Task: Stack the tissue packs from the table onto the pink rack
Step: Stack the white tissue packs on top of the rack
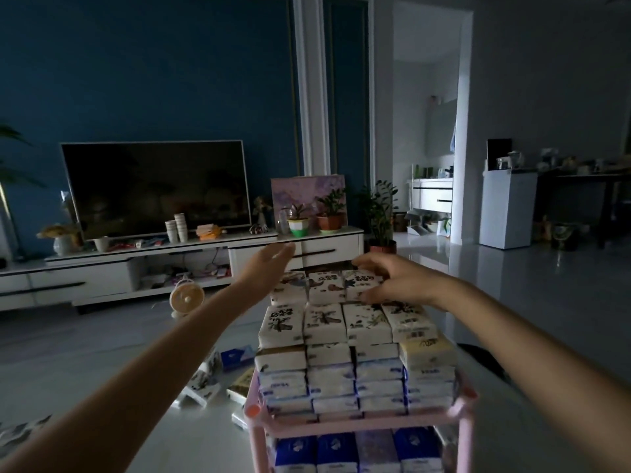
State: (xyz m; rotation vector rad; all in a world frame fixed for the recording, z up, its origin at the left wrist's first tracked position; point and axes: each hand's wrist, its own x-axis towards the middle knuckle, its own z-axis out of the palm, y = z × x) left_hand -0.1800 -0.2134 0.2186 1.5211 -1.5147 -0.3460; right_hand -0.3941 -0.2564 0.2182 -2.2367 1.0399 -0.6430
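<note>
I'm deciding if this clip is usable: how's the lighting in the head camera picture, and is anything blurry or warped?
Head view: dim and underexposed, brightest at the doorway, whose light glares off the floor; tissue packs on the pink rack read clearly; the left hand looks slightly soft; the white wall trim leans from the wide lens.

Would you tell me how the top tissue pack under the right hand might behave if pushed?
The tissue pack looks soft and light, so it should dent under the right hand. Its smooth wrapper likely slides easily. High in the stack on the pink rack, a shove may topple it.
</note>
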